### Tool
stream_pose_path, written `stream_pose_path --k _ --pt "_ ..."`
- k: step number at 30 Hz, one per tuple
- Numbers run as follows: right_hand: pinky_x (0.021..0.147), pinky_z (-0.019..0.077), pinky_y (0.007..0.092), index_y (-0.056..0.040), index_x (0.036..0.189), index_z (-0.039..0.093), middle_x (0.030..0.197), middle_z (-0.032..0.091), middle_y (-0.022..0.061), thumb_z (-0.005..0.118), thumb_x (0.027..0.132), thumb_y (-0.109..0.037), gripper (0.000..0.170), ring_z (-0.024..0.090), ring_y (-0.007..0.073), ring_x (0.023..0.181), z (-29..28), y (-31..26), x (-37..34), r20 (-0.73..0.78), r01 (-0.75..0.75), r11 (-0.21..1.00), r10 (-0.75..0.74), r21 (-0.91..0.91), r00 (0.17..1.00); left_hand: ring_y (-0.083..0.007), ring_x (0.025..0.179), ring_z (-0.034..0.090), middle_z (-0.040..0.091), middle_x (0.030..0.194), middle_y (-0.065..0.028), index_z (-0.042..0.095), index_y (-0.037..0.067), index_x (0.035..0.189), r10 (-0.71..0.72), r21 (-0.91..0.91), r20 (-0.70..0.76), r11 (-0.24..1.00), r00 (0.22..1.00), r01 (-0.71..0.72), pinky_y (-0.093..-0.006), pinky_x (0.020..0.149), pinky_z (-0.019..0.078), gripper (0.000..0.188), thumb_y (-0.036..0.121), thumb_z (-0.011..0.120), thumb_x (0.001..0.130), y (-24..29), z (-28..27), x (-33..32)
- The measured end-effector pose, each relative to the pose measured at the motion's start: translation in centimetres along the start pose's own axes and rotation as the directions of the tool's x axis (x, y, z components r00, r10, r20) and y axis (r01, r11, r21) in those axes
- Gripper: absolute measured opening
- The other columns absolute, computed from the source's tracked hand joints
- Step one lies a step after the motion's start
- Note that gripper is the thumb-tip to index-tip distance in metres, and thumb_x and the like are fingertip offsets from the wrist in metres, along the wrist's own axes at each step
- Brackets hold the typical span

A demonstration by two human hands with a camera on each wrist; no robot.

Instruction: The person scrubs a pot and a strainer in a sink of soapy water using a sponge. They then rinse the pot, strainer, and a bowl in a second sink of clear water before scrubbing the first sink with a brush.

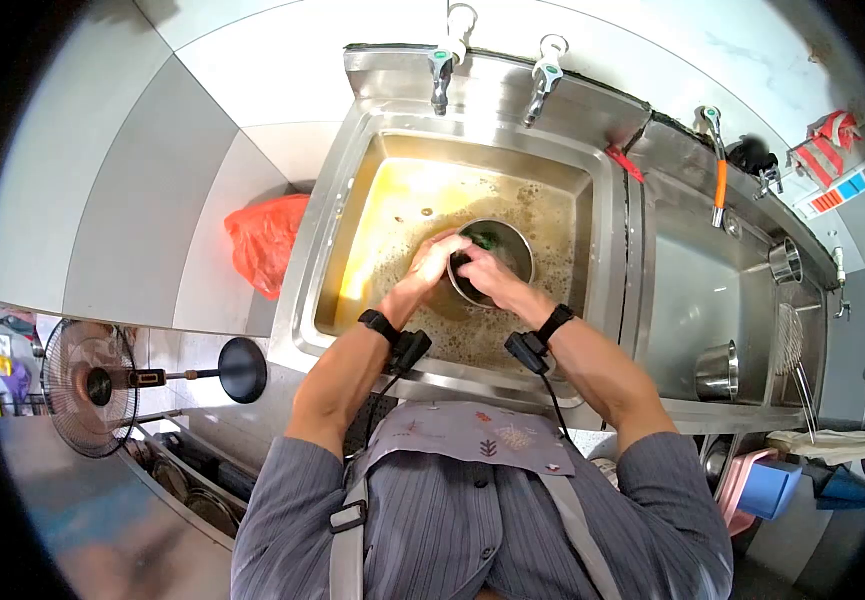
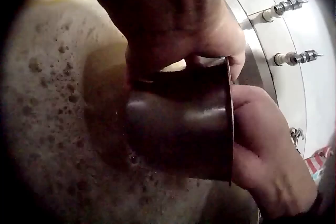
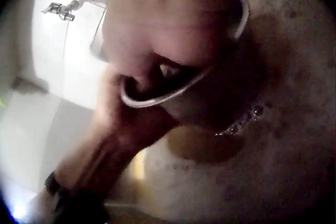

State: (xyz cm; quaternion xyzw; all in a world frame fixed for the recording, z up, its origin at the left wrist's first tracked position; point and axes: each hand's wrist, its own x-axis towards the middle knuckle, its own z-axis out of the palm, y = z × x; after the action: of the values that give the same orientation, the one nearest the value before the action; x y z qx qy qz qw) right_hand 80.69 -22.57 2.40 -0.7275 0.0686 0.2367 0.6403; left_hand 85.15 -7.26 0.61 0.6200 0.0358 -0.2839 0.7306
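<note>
A round stainless steel pot point(image 1: 519, 262) is tilted in the cloudy, foamy water point(image 1: 412, 200) of the left sink. My left hand point(image 1: 432, 264) grips the pot at its rim and side, as the left wrist view also shows around the steel wall point(image 2: 178, 129). My right hand point(image 1: 492, 280) reaches over the rim into the pot's mouth. A green patch point(image 1: 485, 240) shows inside, close by its fingers. Those fingertips are hidden in the dark interior, so I cannot tell whether they hold it.
Two taps point(image 1: 439, 80) point(image 1: 544, 85) stand above the left sink. The right sink point(image 1: 682, 260) holds a steel pot point(image 1: 717, 370), a smaller steel container point(image 1: 784, 260) and a wire strainer point(image 1: 789, 340). A red plastic bag point(image 1: 264, 240) lies left, above a fan point(image 1: 89, 385).
</note>
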Motion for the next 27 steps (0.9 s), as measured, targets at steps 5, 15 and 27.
stream_pose_path --k 5,15,27 --pt "0.095 0.0466 0.0344 0.0009 0.129 0.062 0.117 0.070 0.0105 0.057 0.089 -0.006 0.041 0.062 0.0207 0.107 -2.0 0.1 0.7 0.333 0.139 0.967 -0.062 -0.213 0.941 -0.0278 0.103 0.062 0.066 0.110 -0.0135 0.066 0.003 0.120 -0.032 -0.118 0.040 0.992 0.999 0.036 -0.0430 0.090 0.0515 0.048 0.037 0.067 0.085 -0.6 -0.5 0.3" --pt "0.075 0.0542 0.0494 -0.0010 0.085 0.077 0.091 0.075 0.0167 0.059 0.083 -0.009 0.020 0.071 0.0369 0.084 -2.5 -4.0 -2.5 0.266 0.287 -0.007 0.351 -0.958 0.898 -0.0329 0.133 0.053 0.060 0.142 -0.0216 0.058 0.000 0.143 -0.002 0.138 0.075 0.990 0.997 -0.008 -0.0450 0.112 0.0394 0.073 0.037 0.066 0.081 0.4 0.7 -0.6" --pt "0.101 0.0509 0.0484 0.0034 0.133 0.058 0.126 0.065 0.0290 0.058 0.086 -0.010 0.049 0.065 0.0377 0.117 -3.7 -0.1 0.1 0.260 0.405 0.766 -0.313 -0.500 0.913 -0.0287 0.119 0.059 0.065 0.130 -0.0185 0.059 -0.001 0.140 -0.022 0.015 0.026 1.000 0.999 0.022 -0.0402 0.101 0.0480 0.070 0.035 0.068 0.082 -1.2 0.0 0.9"
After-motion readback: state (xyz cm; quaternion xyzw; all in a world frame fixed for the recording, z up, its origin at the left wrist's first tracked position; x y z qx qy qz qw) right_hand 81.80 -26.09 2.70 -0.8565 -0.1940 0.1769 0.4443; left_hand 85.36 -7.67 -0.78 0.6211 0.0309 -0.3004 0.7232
